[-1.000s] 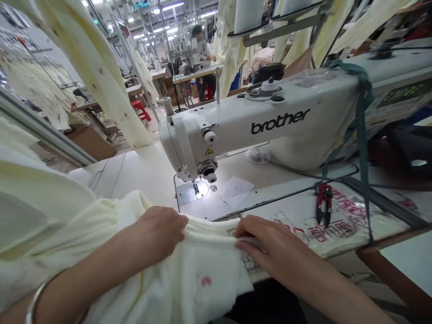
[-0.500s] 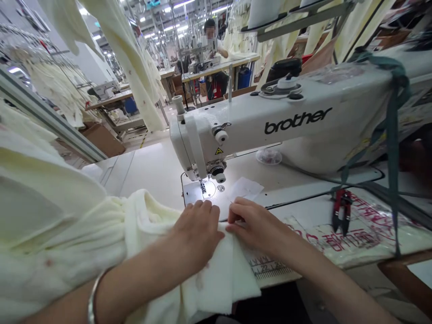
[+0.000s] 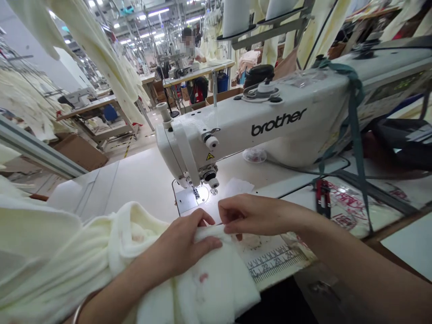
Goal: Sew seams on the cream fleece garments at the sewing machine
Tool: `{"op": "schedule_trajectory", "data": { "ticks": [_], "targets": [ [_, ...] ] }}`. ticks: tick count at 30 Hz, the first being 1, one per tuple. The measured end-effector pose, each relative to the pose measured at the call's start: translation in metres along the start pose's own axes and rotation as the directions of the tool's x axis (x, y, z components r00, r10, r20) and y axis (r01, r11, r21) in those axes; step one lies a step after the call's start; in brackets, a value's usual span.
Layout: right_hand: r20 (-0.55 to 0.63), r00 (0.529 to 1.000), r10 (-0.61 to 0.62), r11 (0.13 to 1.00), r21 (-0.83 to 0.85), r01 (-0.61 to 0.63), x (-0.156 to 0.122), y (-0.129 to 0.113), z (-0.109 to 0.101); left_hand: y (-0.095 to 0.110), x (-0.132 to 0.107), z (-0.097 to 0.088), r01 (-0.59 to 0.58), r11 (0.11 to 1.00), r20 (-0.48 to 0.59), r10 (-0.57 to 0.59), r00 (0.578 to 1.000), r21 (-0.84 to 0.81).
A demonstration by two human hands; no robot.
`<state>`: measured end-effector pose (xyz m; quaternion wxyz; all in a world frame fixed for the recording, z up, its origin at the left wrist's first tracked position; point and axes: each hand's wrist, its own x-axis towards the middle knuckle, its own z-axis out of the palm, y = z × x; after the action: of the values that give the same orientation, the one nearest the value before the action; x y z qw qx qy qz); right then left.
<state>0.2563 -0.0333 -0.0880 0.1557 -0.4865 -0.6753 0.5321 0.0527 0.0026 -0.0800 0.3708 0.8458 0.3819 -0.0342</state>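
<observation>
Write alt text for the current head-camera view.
A person's left hand and right hand pinch cream fabric in front of a white Brother sewing machine. A ruler scale and red-and-black snips are to the right.

Left hand (image 3: 191,243) and right hand (image 3: 248,215) pinch edge of cream fabric (image 3: 84,261) at six o'clock, bulk toward eight. Sewing machine (image 3: 236,128) spans ten to two; ruler (image 3: 275,263) at five, snips (image 3: 323,198) past three.

Cloth (image 3: 222,283) before the sewing machine (image 3: 236,121)
Ruler (image 3: 275,263) on the table (image 3: 135,180), right of the cloth; snips (image 3: 323,200) farther right; box (image 3: 79,150) behind the table's left end.
</observation>
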Motion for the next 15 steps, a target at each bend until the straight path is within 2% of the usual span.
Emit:
{"op": "schedule_trajectory", "data": {
  "ticks": [5, 12, 15],
  "targets": [
    [-0.042, 0.999, 0.034, 0.999, -0.036, -0.036, 0.0, -0.005, 0.002, 0.001, 0.002, -0.003, 0.034, 0.999, 0.042, -0.032, 0.999, -0.032],
    [-0.155, 0.988, 0.022, 0.997, -0.065, -0.032, -0.009, -0.006, 0.005, 0.004, -0.001, 0.002, 0.071, 0.982, -0.011, -0.074, 0.997, -0.174],
    [-0.118, 0.991, 0.058, 0.998, 0.011, -0.057, -0.009, 0.0, 0.009, 0.004, -0.002, 0.004, 0.07, 0.986, -0.03, -0.076, 0.997, -0.152]
  ]
}}
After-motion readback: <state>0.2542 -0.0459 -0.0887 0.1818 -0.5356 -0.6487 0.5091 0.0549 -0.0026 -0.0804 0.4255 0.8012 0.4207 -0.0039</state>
